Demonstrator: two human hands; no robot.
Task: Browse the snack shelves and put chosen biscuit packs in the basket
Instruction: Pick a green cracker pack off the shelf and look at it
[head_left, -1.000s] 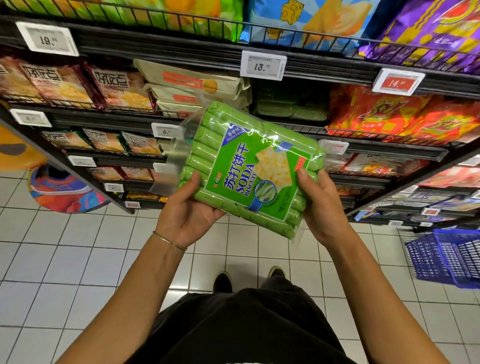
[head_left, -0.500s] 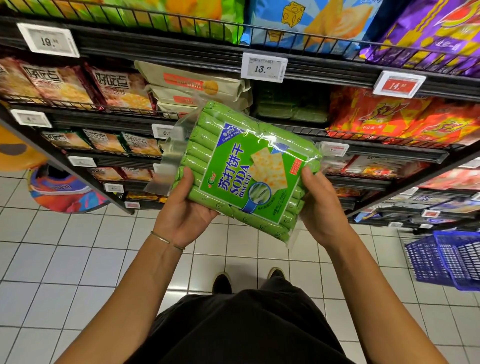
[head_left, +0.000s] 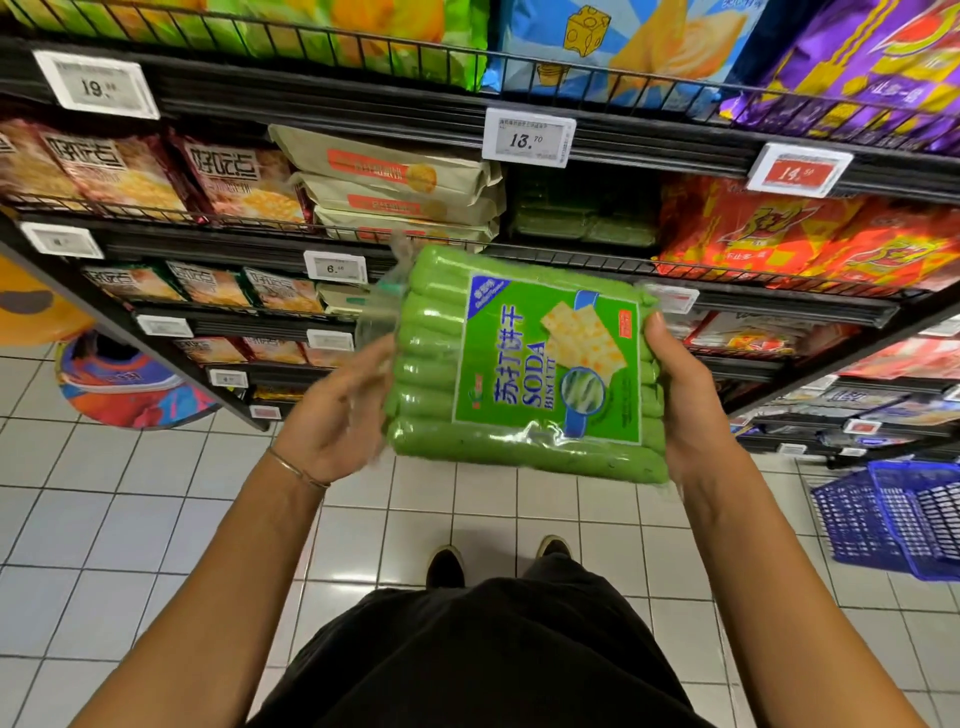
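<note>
A green soda biscuit pack (head_left: 524, 364) is held upright in front of the snack shelves, label facing me. My right hand (head_left: 688, 402) grips its right edge, thumb on the front and fingers behind. My left hand (head_left: 332, 415) is blurred, palm up with loose fingers just at the pack's left edge; it does not grip the pack. The blue basket (head_left: 883, 519) stands on the floor at the far right, below and to the right of the pack.
Black wire shelves (head_left: 623, 130) hold rows of snack bags, stacked beige biscuit packs (head_left: 405, 192) and more green packs (head_left: 582, 223) behind the held one. White price tags hang on the rails. A white tiled floor and my shoes (head_left: 447, 566) lie below.
The pack has turned from tilted to nearly upright and shifted right. My left hand has let go of its left edge and dropped slightly; my right hand still holds it.
</note>
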